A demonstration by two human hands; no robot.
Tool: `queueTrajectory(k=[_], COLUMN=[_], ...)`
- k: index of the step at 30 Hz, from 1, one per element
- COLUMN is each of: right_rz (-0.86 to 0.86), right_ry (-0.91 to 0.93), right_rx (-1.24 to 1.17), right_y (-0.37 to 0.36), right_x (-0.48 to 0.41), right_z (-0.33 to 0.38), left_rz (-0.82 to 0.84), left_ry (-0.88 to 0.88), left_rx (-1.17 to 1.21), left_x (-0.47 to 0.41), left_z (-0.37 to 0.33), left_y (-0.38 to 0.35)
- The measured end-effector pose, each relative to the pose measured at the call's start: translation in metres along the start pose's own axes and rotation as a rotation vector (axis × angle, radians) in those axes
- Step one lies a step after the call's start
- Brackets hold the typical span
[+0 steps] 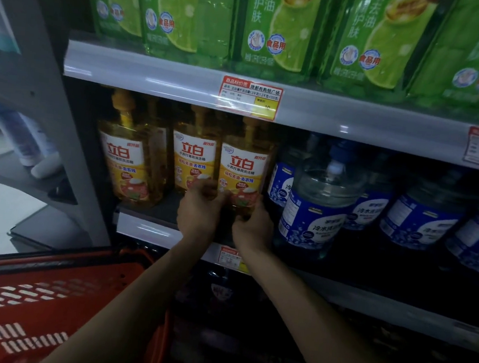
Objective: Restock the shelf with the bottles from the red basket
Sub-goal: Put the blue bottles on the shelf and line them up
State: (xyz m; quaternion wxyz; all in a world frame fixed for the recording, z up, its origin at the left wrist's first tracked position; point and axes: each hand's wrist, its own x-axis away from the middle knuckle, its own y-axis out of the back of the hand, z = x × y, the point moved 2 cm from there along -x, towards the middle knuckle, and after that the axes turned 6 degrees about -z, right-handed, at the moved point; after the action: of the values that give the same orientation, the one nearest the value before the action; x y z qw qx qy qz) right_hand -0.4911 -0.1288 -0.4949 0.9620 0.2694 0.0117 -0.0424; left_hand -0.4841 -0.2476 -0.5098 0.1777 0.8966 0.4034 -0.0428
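Red basket (48,295): lower left of the gripped detergent bottle (244,167), slotted rigid plastic walls, contents not visible. Two matching bottles (127,154) stand left of it on the same shelf (141,225). Left hand (199,209) clamps its lower left side and right hand (253,229) its lower right. The hands are close together and hide the base. Bottle is clear plastic with amber liquid and a glossy white-orange label. Just right: round clear jugs (317,205) with blue labels. Above: green lime-print bottles (275,25) and a price tag (250,97) on the rail.
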Motion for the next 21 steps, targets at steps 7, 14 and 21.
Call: queueTrajectory(k=[7, 14, 21], right_rz=[-0.038, 0.020, 0.020], right_ry=[0.156, 0.259, 0.249], right_rx=[0.008, 0.076, 0.104], right_y=[-0.001, 0.003, 0.007], right_x=[0.010, 0.014, 0.015], right_z=[0.006, 0.000, 0.004], left_rz=[0.133, 0.336, 0.394], left_ry=[-0.160, -0.349, -0.330], left_rx=[0.013, -0.134, -0.245], left_x=[0.010, 0.009, 0.015], left_z=[0.002, 0.008, 0.004], left_y=[0.010, 0.022, 0.030])
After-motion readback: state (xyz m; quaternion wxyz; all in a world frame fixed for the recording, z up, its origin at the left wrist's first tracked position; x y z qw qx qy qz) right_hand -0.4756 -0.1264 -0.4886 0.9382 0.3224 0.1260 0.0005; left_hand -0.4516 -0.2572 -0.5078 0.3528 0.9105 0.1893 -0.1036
